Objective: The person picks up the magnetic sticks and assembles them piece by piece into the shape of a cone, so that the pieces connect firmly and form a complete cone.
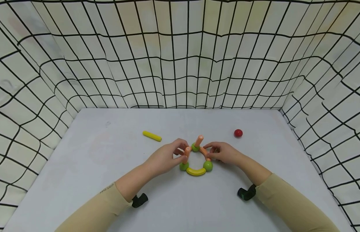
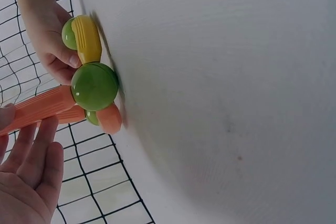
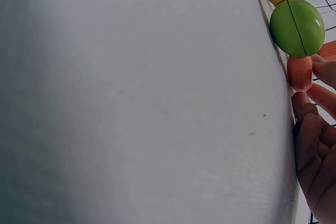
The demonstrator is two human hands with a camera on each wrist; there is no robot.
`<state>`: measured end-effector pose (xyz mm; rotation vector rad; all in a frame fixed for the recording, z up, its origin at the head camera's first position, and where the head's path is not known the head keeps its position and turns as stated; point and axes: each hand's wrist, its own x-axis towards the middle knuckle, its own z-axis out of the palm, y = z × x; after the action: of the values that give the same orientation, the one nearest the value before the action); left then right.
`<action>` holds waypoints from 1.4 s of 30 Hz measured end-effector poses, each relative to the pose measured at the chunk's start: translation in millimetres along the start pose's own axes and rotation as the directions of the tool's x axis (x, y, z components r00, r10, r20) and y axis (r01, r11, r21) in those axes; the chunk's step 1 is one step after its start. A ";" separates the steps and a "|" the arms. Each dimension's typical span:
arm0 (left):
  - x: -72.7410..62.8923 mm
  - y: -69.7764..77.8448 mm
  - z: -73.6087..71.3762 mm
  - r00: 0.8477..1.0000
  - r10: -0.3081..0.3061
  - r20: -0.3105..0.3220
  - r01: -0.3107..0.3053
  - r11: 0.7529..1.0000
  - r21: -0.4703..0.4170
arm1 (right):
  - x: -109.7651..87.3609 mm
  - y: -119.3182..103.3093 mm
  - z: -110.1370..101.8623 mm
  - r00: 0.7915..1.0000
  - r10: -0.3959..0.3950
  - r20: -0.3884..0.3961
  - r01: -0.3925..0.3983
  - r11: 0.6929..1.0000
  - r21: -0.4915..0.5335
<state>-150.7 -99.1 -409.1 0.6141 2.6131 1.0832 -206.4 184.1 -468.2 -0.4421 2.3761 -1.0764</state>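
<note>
A ring of toy pieces lies on the white table: green balls (image 1: 208, 166) joined by a yellow curved rod (image 1: 196, 172) in front and orange curved rods (image 1: 204, 152) behind. Two straight orange rods rise from it, one from the back ball and one (image 1: 187, 154) from the left ball (image 2: 94, 86). My left hand (image 1: 168, 158) pinches that left upright rod between thumb and fingers. On the other side, my right hand (image 1: 223, 152) grips the right orange curved rod (image 3: 300, 73), thumb and fingertips around it just behind the right ball (image 3: 297, 27).
A straight yellow rod (image 1: 152, 136) lies behind my left hand. Farther back on the right sits a red ball (image 1: 238, 133). Black-netted white walls enclose the table at the back and sides. A black device (image 1: 247, 192) shows below each wrist.
</note>
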 end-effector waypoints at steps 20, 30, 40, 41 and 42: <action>-4.9 -15.0 3.2 0.999 -0.034 -0.011 0.034 0.999 -0.015 | -1.0 -3.4 1.1 1.000 -0.007 -0.010 0.006 1.000 -0.017; -6.9 -25.0 6.5 0.984 -0.168 0.058 0.167 0.986 0.023 | -0.6 -2.4 -0.8 1.000 -0.010 -0.004 0.010 1.000 -0.010; -3.6 -30.3 14.9 0.973 -0.203 0.107 0.201 0.979 0.025 | 0.6 -7.2 0.0 1.000 0.018 -0.016 -0.018 1.000 -0.023; -3.9 -30.1 15.5 0.972 -0.208 0.111 0.207 0.978 0.024 | 0.8 -8.3 0.3 1.000 0.024 -0.017 -0.024 0.999 -0.023; -4.1 -29.8 15.8 0.971 -0.213 0.113 0.211 0.977 0.025 | 0.9 -9.5 0.5 0.999 0.029 -0.018 -0.030 0.999 -0.025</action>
<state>-149.7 -110.3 -441.2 0.3765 2.5190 0.9372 -206.0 177.3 -461.4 -0.4069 2.4061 -1.0420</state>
